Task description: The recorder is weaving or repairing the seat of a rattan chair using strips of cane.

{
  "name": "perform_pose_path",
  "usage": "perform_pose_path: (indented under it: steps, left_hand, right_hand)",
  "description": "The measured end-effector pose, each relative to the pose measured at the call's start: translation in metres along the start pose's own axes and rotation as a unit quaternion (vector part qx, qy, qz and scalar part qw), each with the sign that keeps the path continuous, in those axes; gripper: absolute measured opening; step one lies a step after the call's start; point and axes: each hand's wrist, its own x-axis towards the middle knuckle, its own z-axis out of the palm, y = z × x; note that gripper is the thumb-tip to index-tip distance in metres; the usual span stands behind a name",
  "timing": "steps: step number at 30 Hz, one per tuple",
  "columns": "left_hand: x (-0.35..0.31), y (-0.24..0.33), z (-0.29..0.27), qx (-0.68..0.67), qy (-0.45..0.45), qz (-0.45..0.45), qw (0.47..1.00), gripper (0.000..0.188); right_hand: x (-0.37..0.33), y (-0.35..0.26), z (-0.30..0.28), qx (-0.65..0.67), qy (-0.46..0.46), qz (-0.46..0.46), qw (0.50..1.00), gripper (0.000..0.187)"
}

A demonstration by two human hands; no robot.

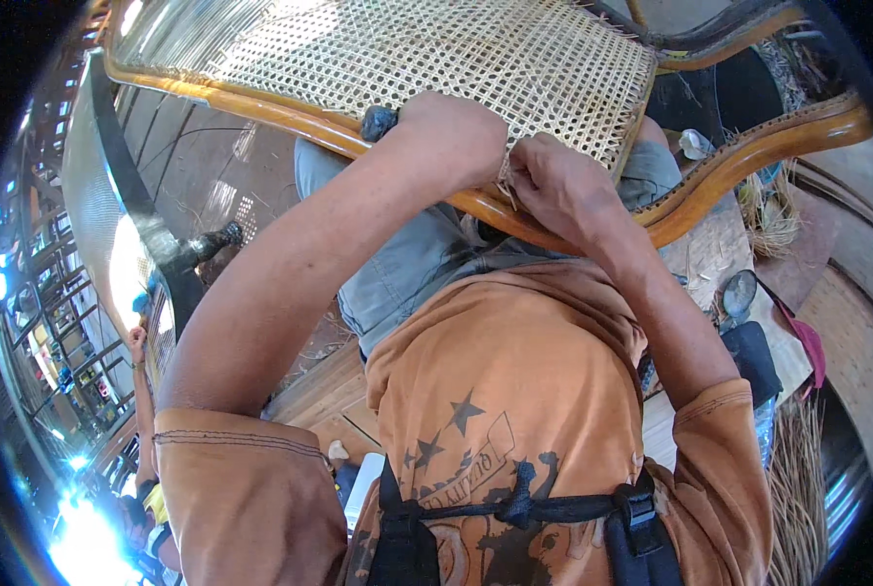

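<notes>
A woven cane panel (436,59) in a varnished wooden frame (260,109) lies across my lap. My left hand (453,137) is closed over the near edge of the weave, around a tool whose dark, rounded handle end (379,123) sticks out on its left; the tool's working end is hidden. Right beside it, my right hand (565,186) has its fingers pinched together at the frame's near rail, where the cane meets the wood. Short pale cane ends show by these fingertips, but what they grip is too small to tell.
A curved wooden arm (768,161) of the frame reaches right. Another dark-framed cane piece (128,210) stands at left, where another person's hand (137,339) touches it. Loose cane strands (798,479) lie at right, near a dark red cloth (808,342).
</notes>
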Motion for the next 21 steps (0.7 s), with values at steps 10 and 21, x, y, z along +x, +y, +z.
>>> perform_pose_path:
  steps: [10,21]
  left_hand:
    - [-0.034,-0.004,0.006,-0.023,-0.013,-0.137,0.99,0.033]
    - [-0.024,0.011,0.011,-0.269,-0.005,-0.237,0.934,0.056]
  right_hand:
    - [-0.004,0.022,0.003,0.1,0.112,0.016,0.989,0.017]
    - [-0.095,0.08,-0.061,0.333,0.342,0.069,0.876,0.007]
